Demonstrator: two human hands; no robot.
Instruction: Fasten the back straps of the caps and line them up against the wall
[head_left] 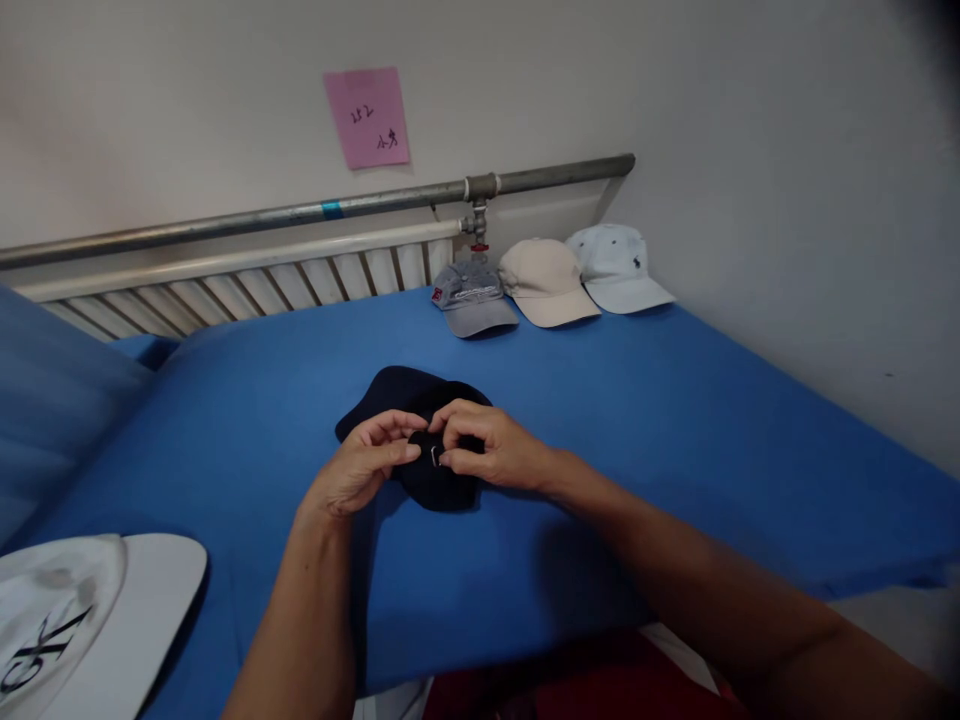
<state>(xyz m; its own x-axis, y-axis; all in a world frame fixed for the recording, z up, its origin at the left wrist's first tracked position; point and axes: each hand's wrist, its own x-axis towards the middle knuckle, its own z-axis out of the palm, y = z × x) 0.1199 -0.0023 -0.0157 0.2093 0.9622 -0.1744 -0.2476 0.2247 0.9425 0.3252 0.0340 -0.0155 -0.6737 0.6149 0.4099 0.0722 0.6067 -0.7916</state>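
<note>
A dark navy cap [409, 395] lies on the blue sheet [637, 400] in the middle of the bed. Both of my hands meet at its near end. My left hand [365, 462] pinches the cap's back strap from the left, fingers curled. My right hand [491, 445] pinches the same strap from the right, beside a small metal buckle [434, 455]. The near part of the cap is partly hidden under my fingers.
Three caps sit in a row by the far wall: grey [472, 300], beige [546, 282] and light blue [616, 266]. A white cap with black letters [82, 610] lies at the near left. A radiator [247, 285] and pipe [315, 212] run behind; a blue pillow [52, 400] sits left.
</note>
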